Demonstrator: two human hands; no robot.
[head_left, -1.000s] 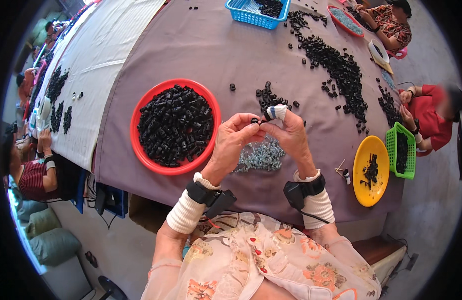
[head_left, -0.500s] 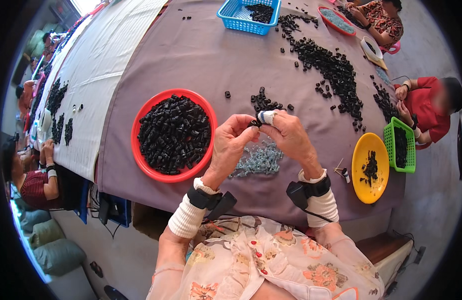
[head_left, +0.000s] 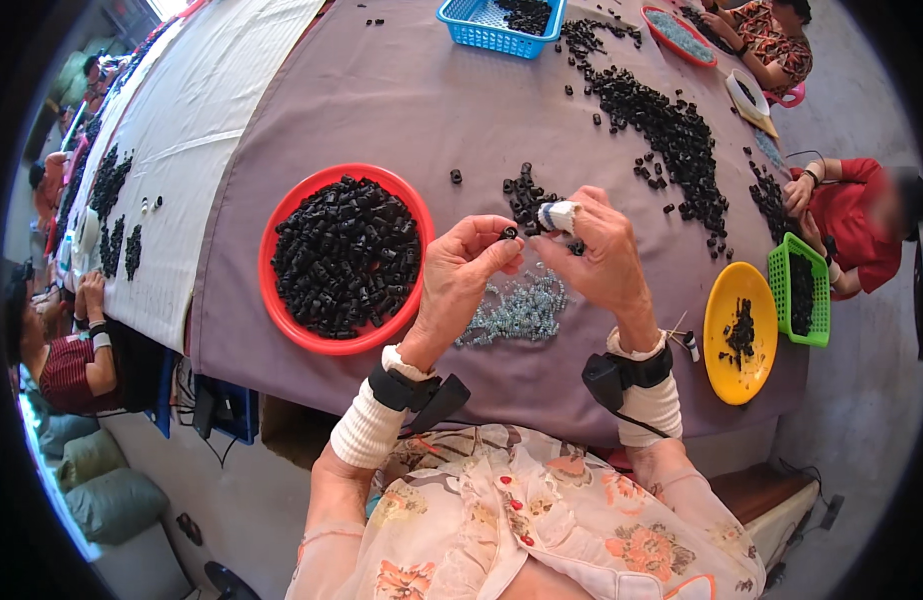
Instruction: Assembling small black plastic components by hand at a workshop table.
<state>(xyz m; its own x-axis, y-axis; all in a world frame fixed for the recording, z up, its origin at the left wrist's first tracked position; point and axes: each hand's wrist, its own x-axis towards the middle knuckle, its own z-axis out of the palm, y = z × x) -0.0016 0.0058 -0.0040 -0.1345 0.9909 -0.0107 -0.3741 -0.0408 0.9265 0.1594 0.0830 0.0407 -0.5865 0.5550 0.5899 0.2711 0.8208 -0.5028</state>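
Note:
A small black plastic part with a round opening point(head_left: 509, 232) is pinched between the thumb and forefinger of my left hand point(head_left: 454, 275). Just beside it, my right hand point(head_left: 610, 262) is bent with its thumb and forefinger apart; I see nothing between them. A white wrap with a dark stripe point(head_left: 560, 215) covers that forefinger. Behind the right fingers lies a small heap of black parts point(head_left: 523, 193), partly hidden by them. Below both hands, small pale bluish coil-like pieces point(head_left: 517, 312) are spread on the cloth.
A red basin point(head_left: 274, 290) full of black parts stands left. On the right are a yellow plate point(head_left: 727, 375), a green basket point(head_left: 822, 290) and a small bottle point(head_left: 692, 345). Loose black parts point(head_left: 672, 140) trail beyond, near a blue basket point(head_left: 487, 38). Co-workers point(head_left: 867, 225) sit around.
My hands, which met at the black part, have moved apart. The right has drawn slightly to the right, while the left keeps the part, its opening now showing.

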